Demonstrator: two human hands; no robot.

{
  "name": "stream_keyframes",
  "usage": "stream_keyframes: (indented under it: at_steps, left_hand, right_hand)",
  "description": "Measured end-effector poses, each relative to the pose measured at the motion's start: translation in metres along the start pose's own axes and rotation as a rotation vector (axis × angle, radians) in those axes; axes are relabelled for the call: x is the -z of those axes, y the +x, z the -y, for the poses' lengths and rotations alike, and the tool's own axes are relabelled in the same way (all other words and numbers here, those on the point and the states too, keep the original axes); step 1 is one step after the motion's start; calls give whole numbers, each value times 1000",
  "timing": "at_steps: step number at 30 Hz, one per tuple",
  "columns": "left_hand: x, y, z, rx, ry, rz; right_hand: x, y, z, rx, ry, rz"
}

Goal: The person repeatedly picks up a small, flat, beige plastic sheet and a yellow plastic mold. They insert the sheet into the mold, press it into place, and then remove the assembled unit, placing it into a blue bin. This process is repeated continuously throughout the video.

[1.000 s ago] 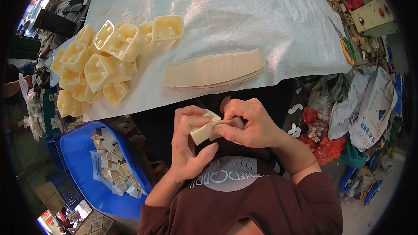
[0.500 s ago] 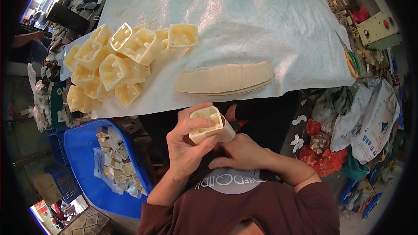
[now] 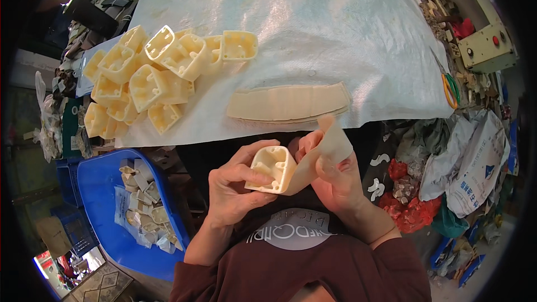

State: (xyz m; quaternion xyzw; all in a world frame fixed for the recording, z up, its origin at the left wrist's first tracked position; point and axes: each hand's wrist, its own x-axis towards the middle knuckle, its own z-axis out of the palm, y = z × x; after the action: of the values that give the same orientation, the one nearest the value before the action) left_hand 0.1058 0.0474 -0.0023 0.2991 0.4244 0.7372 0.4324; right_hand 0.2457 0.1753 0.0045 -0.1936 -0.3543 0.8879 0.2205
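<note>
My left hand (image 3: pixel 234 182) grips a cream plastic housing (image 3: pixel 272 169), its hollow side facing up and a finger reaching inside. A tan strip (image 3: pixel 321 154) runs from the housing's right side to my right hand (image 3: pixel 339 182), which pinches it and holds its free end up and away. Whether the strip is stuck to the housing wall I cannot tell. Beyond my hands, a stack of similar tan strips (image 3: pixel 288 102) lies near the front edge of the white-covered table (image 3: pixel 347 33). To its left is a heap of matching cream housings (image 3: pixel 151 86).
A blue tub (image 3: pixel 112 235) with small pale parts and plastic bags stands at the left. Scissors (image 3: pixel 449 86) with orange and green handles lie at the table's right edge. A control box (image 3: pixel 486 45) with a red button, plastic bags (image 3: pixel 478 162) and red bags (image 3: pixel 408 210) are at the right.
My right hand has moved right and up from under the housing, and the tan strip now extends from the housing's side. The housing has shifted slightly down in my left hand.
</note>
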Motion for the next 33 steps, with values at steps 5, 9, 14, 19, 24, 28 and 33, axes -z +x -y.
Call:
stream_keyframes:
  at_steps: [5, 9, 14, 19, 24, 28, 33]
  left_hand:
    - [2, 1, 1, 5, -5, 65]
    - [0, 1, 2, 4, -20, 88]
    - [3, 1, 6, -15, -11, 109]
    - [-8, 6, 6, -28, -45, 97]
    - [-14, 7, -2, -113, 314, 27]
    - [-23, 7, 1, -49, 374, -119]
    - [-13, 12, -7, -90, 304, 58]
  right_hand:
    - [-6, 1, 0, -16, 36, -61]
    - [-4, 3, -1, -75, 59, -65]
    - [1, 3, -5, -74, 92, -26]
    - [-1, 5, -7, -63, 31, 20]
    - [0, 6, 9, 19, -170, 78]
    - [-5, 8, 9, 211, -371, 19]
    - [8, 11, 15, 30, -208, 35]
